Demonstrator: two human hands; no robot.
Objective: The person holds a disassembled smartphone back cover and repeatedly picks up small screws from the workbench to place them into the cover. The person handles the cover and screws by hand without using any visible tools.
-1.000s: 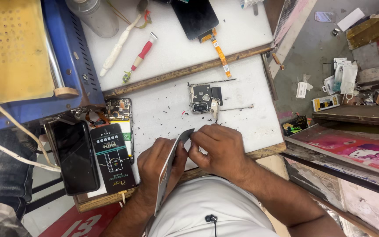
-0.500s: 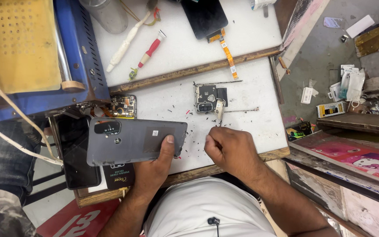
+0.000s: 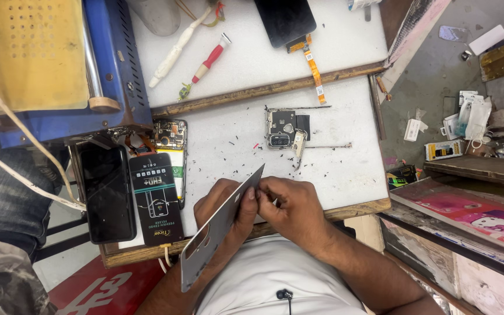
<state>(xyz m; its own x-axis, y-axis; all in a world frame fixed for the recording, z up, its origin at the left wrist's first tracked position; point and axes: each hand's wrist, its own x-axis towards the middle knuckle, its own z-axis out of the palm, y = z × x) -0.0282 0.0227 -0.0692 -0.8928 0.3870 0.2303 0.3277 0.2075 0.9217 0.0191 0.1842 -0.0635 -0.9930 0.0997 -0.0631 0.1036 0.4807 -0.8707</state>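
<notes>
Grey back cover [image 3: 220, 230] is edge-on to me right now, long axis running from down by my left wrist up and right toward the bench. My left hand [image 3: 226, 213] is wrapped round its middle, clamped firm. My right hand [image 3: 293, 210] is pressed in against the upper end, fingertips pinching something tiny at that corner, can't tell what. Both hands are basically touching. Camera module [image 3: 284, 133] sits further up on the white table [image 3: 345, 169], well clear.

Left hand [image 3: 224, 210]: fingers curled, thumb pressed forward in a closed grip. Right hand [image 3: 294, 205]: fingers bent inward, fingertips pinched against the left thumb. Both forearms angle up from below.
</notes>
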